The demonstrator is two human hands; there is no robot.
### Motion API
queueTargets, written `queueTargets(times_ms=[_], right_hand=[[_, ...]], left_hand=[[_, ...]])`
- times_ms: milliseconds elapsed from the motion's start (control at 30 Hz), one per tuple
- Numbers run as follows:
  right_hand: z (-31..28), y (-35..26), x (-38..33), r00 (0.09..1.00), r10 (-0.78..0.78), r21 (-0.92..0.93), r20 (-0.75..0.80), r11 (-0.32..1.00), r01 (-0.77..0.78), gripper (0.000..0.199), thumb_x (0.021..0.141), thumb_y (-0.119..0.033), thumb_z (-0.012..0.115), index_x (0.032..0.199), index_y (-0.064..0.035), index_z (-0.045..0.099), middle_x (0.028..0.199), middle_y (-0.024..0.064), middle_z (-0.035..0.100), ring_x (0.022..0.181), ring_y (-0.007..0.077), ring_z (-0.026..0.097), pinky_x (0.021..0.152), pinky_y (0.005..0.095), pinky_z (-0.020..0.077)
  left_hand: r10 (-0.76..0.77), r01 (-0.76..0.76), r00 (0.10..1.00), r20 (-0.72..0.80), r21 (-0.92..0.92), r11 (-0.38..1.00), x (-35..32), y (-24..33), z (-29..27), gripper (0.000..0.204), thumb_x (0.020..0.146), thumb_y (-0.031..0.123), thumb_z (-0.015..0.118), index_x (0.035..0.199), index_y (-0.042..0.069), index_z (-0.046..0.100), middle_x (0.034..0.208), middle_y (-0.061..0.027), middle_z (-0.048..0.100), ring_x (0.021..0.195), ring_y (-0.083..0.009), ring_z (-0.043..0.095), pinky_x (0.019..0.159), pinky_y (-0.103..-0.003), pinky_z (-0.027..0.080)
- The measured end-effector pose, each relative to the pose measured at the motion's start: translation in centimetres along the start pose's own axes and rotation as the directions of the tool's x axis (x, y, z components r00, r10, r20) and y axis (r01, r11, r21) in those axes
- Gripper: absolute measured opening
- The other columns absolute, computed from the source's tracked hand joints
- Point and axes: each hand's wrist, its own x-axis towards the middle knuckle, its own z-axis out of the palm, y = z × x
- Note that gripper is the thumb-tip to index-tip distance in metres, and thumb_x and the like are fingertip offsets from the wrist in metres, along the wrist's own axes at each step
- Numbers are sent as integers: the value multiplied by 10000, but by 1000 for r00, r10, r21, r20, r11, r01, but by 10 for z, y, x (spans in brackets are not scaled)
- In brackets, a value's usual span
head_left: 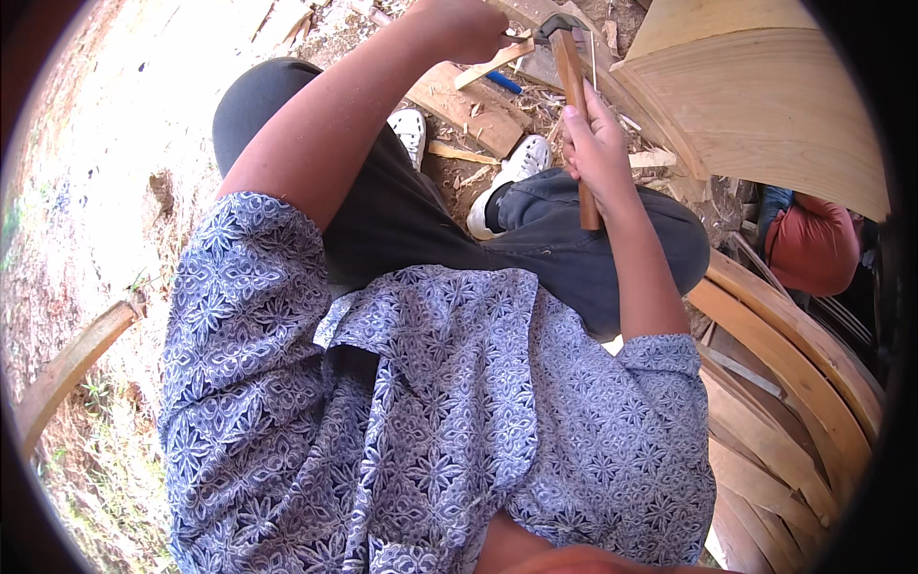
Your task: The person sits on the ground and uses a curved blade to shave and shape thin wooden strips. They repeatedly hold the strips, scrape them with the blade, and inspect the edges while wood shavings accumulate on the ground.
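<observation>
I see my right hand [598, 143] clenched around the wooden handle of a hammer [574, 86], gripping it low on the shaft; the metal head sits near the top edge, just beside a thin pale wood strip [492, 62]. My left hand [464, 27] is closed on the near end of that strip, though the frame cuts the knuckles off and I cannot make out the fingers themselves; where head meets strip is too small to judge. Below, a plank [469, 110] lies on the littered ground between two white shoes [516, 167]; curved wooden ribs [794, 364] bend along the right, partly lost in the dark rim; a person in a red shirt [813, 249] is half hidden behind them.
</observation>
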Motion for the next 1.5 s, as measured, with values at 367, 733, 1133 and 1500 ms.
queueTargets(times_ms=[367,733,1133,1500], right_hand=[[-1,-32,-2,960,-264,84,-90,959,271,541,1070,-209,449,1568,-127,256,732,-44,426,496,10,387,407,174,377],[-6,-65,-3,916,-391,156,-87,903,400,601,1038,-177,498,1587,-132,257,677,-50,451,498,20,412,432,199,388],[1,-63,4,932,-318,210,-174,913,350,517,1060,-208,478,1545,-132,313,696,-41,427,478,6,393,388,171,362],[6,-36,10,974,-213,214,-71,951,224,537,1034,-175,497,1549,-128,350,665,-38,455,492,35,419,416,236,394]], left_hand=[[-102,95,993,-67,-102,990,6,-16,11,359,946,323,541,976,28,743,966,-205,726,915,-392,702,792,-504,548],[-90,83,995,-50,-116,990,14,-18,21,357,930,301,531,978,15,740,992,-216,722,952,-399,694,828,-501,543],[-125,115,990,-67,-136,984,21,-25,33,337,903,262,529,972,7,738,1007,-224,721,955,-402,691,834,-502,538],[-144,140,989,-35,-110,984,34,-21,37,327,890,256,534,984,15,734,1008,-221,724,962,-402,696,838,-505,546]])
